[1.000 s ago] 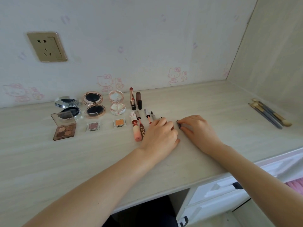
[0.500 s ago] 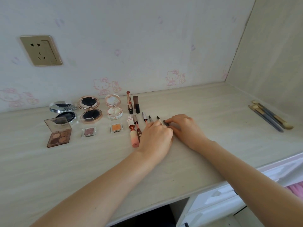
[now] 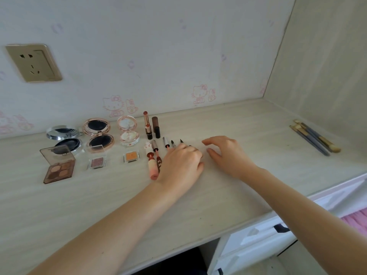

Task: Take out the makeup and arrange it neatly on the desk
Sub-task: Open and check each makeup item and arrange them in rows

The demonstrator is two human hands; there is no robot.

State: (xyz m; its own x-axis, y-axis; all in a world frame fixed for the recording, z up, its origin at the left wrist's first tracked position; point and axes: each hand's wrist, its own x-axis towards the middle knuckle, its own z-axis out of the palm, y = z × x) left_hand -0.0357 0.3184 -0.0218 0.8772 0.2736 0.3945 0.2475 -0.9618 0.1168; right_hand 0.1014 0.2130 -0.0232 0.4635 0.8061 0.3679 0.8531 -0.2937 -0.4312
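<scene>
Makeup lies in rows on the pale wooden desk [image 3: 228, 195]. At the back are a silver compact [image 3: 63, 138], a rose-gold compact [image 3: 98, 133] and a pearly compact [image 3: 128, 130], all opened. Two lipsticks [image 3: 148, 126] stand beside them. In front lie a brown eyeshadow palette [image 3: 58, 167], a pink single shadow [image 3: 96, 161] and an orange one [image 3: 131, 156]. A pink lip tube [image 3: 153, 168] and several thin liner pens [image 3: 173, 143] lie side by side. My left hand [image 3: 180, 165] rests over the pens' lower ends, fingers bent. My right hand [image 3: 228, 155] hovers just right of them, fingers relaxed, holding nothing.
Several makeup brushes [image 3: 315, 138] lie at the far right near the side wall. A wall socket [image 3: 33, 62] sits at upper left. White drawers [image 3: 258, 241] are below the desk's front edge on the right.
My right hand let go of the rightmost dark pen and drew away to the right, fingers spreading. My left hand stayed on the pens.
</scene>
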